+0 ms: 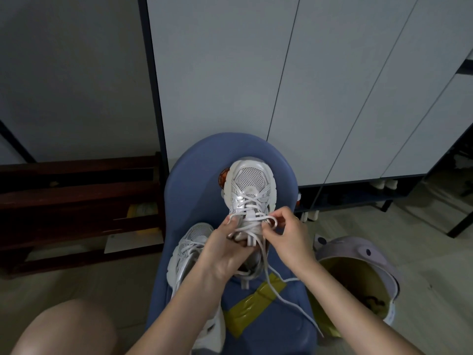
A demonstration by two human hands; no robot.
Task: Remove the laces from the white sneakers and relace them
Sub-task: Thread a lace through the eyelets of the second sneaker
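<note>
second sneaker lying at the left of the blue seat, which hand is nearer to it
Left. The left hand sits right beside the second sneaker, its wrist crossing over it. The right hand is across the held sneaker, pinching the lace.

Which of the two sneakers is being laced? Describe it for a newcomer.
Find the blue seat. The sneaker further up it, toe toward the cabinet doors, is the one. Both hands work its laces; the other sneaker lies untouched beside it.
</note>
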